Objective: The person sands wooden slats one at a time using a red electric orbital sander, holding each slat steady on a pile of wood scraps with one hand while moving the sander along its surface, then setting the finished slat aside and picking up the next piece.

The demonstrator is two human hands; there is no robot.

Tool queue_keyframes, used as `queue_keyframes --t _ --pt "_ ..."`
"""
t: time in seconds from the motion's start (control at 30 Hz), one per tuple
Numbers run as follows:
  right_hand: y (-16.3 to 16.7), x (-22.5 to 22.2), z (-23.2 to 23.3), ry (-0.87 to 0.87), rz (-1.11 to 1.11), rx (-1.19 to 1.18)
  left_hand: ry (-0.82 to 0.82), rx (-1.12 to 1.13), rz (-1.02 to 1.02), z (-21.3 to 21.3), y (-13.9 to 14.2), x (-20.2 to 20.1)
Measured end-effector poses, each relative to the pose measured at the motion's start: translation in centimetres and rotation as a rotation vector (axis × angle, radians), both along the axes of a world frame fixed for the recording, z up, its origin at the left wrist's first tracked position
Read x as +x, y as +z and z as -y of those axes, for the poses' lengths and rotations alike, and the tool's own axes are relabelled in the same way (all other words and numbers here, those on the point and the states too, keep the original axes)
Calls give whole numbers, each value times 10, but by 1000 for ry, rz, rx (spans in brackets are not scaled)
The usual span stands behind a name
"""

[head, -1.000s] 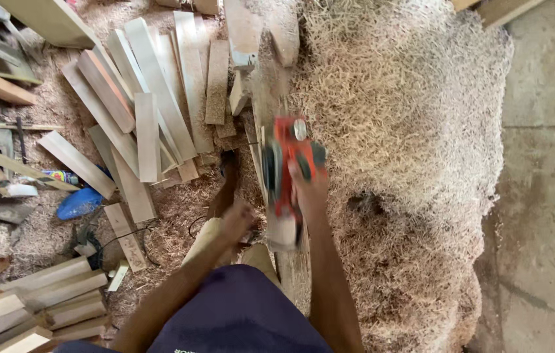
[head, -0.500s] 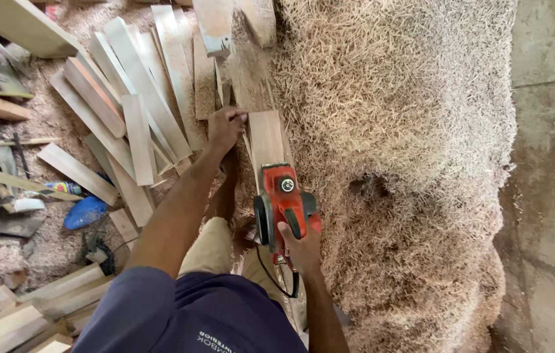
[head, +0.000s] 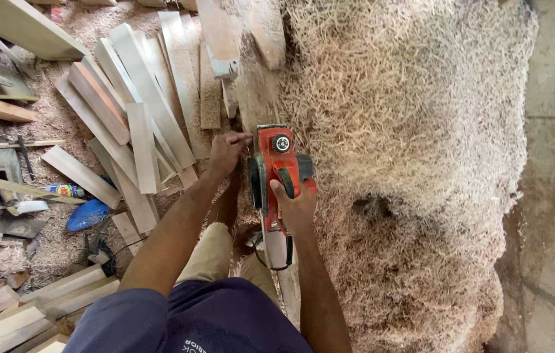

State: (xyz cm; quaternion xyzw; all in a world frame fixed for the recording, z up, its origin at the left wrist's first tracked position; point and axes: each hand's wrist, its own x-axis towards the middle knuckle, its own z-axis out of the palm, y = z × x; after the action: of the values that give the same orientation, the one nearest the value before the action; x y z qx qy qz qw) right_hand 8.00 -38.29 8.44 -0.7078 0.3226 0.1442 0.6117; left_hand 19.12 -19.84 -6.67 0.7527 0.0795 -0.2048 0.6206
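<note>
Our right hand (head: 296, 208) is wrapped around the handle of the orange planer (head: 276, 171), which sits on a narrow board (head: 277, 252) running lengthwise away from us. Our left hand (head: 226, 151), fingers curled, presses down just left of the planer's front. Right of the planer rises a heap of shavings (head: 408, 163); left of it, planks (head: 140, 124) lie scattered on the workshop floor.

Small cylindrical can with a multicoloured label (head: 65, 190), lying on its side on the sawdust-strewn floor (head: 62, 242), far left, just above a blue plastic scrap (head: 88, 214).
</note>
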Motion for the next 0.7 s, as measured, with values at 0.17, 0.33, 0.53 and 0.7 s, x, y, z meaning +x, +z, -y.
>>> queue_keyframes --t 0.17,0.33,0.53,0.7 --pt "3 31 -4 -11 11 -15 86 -263 17 1 -12 -1" --pt "1 62 -7 -15 65 20 82 -221 -55 -1 -18 -3" --pt "-10 105 -6 -38 133 54 121 -342 -133 -1 -16 0" --pt "3 42 11 103 165 -65 106 -276 -154 -1 -11 3"
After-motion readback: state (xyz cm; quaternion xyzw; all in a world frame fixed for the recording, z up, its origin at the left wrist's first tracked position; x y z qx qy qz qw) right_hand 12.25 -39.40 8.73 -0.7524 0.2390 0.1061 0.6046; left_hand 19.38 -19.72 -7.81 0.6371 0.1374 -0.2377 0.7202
